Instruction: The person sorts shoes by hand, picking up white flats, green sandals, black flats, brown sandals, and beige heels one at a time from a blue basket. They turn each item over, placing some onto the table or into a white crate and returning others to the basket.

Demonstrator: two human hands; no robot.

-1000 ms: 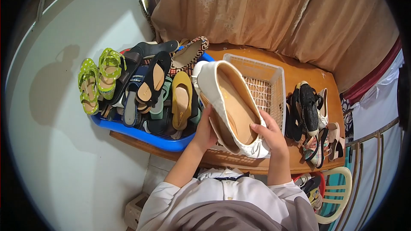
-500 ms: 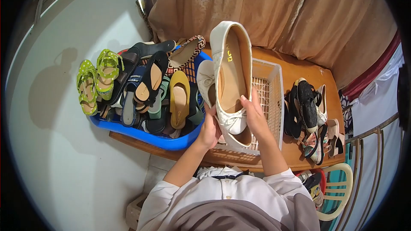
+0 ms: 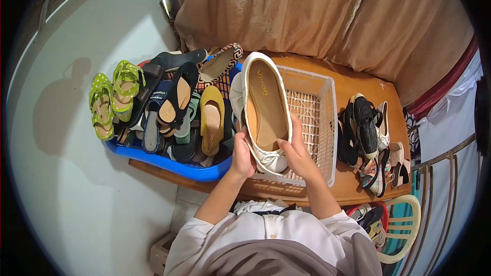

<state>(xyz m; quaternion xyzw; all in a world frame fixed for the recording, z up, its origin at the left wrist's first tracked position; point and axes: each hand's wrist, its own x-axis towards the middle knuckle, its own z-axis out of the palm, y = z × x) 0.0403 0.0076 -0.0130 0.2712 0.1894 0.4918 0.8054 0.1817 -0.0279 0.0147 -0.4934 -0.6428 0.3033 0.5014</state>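
Observation:
A pair of white ballet flats with bows is in my hands above the table. The front ballet flat (image 3: 266, 107) shows its tan insole with gold lettering, heel end up and toe toward me. The other ballet flat (image 3: 237, 89) is mostly hidden behind it, its pale side showing at the left. My left hand (image 3: 243, 156) is closed around the pair's lower left side. My right hand (image 3: 298, 154) grips the right side near the toe, thumb over the rim. Beneath the shoes sits a translucent plastic basket (image 3: 332, 133) with a slatted bottom.
At left, a blue basket (image 3: 204, 174) is heaped with sandals and slip-ons, including green dotted sandals (image 3: 124, 89) and a yellow slip-on (image 3: 221, 107). Several shoes, among them a black shoe (image 3: 364, 122), lie on the wooden table (image 3: 353, 83) at right. A cream chair (image 3: 413, 225) stands below.
Both hands have brought the white flats lower and slightly left. The pair has turned, so the rear flat is now more hidden behind the front one.

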